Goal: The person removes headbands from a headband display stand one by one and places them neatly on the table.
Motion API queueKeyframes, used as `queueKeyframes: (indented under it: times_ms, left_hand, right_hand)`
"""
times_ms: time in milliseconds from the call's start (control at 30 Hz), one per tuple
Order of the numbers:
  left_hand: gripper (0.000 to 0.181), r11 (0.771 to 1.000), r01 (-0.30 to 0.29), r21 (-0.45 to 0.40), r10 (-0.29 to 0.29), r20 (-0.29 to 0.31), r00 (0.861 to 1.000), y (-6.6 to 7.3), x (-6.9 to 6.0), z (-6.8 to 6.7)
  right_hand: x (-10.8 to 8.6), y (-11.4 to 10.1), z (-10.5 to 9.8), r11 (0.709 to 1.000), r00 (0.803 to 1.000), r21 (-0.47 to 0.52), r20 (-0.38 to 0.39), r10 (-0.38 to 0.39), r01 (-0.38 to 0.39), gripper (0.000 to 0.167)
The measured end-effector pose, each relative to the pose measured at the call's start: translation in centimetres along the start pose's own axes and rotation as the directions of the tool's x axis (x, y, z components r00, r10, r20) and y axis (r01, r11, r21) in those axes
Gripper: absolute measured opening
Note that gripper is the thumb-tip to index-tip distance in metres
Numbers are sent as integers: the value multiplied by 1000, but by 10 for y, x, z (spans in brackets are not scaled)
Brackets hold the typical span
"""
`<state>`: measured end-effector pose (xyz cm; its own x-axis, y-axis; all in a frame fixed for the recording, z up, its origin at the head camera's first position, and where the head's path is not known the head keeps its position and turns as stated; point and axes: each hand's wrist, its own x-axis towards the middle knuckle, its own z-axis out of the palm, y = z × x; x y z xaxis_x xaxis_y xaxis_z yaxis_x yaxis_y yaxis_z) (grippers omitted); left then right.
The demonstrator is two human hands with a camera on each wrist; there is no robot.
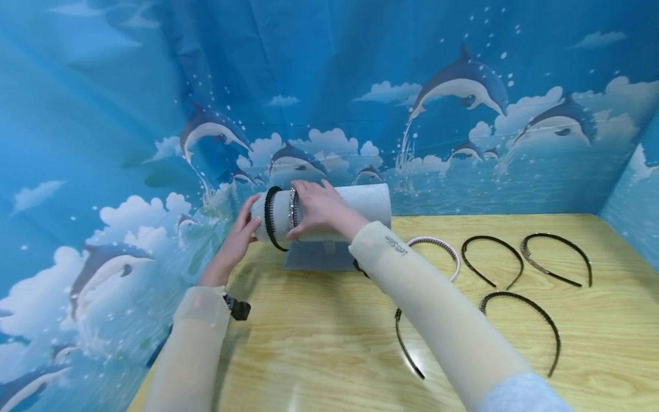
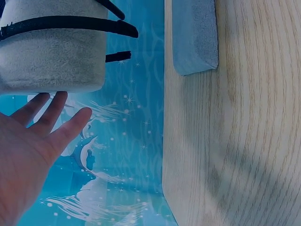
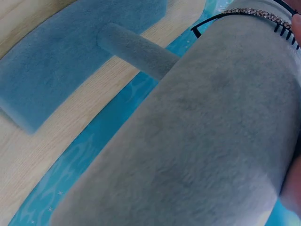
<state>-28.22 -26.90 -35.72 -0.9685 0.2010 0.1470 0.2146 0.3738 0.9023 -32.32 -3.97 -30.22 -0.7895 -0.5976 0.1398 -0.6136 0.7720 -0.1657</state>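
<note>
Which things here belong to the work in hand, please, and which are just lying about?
In the work:
Grey padded roll on its base, left hand at one end
Black headband around the roll
Sparkly headband around the roll, at the right hand

Apparently just lying about, on the table:
Pink headband
Four dark headbands

Blue backdrop [image 1: 334,63] printed with dolphins [image 1: 463,73], clouds [image 1: 334,144]; yellowish wood-grain table [image 1: 309,337] before it.

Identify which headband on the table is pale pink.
The back row's leftmost headband, partly hidden by the right sleeve: its band is pale pink, while the other four look dark.
</note>
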Motion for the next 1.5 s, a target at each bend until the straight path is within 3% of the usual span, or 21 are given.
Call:
queueKeyframes:
  times_ms: [200, 567, 867, 1200, 1500]
  left_hand:
    - [56, 1000, -7, -12, 7, 9, 1000, 1, -4, -2]
    - [56, 999, -25, -22, 25, 13, 1000, 0, -3, -3]
    - [56, 1000, -9, -19, 9, 15, 1000, 1, -5, -3]
    - [56, 999, -27, -22, 27, 19, 999, 1, -3, -1]
    - [57, 1000, -8, -14, 8, 20, 1000, 0, -2, -2]
  right_hand:
    - [-7, 5, 1, 1000, 1000, 17, -23, 0, 0, 123]
    - [-24, 22, -3, 989, 997, 146, -79, -13, 25, 126]
    - [-39, 34, -6, 979, 993, 202, -115, -5, 28, 128]
    - [-55, 52, -11, 977, 990, 212, -142, 27, 4, 127]
    - [-60, 65, -17, 984, 993, 174, -115, -5, 25, 124]
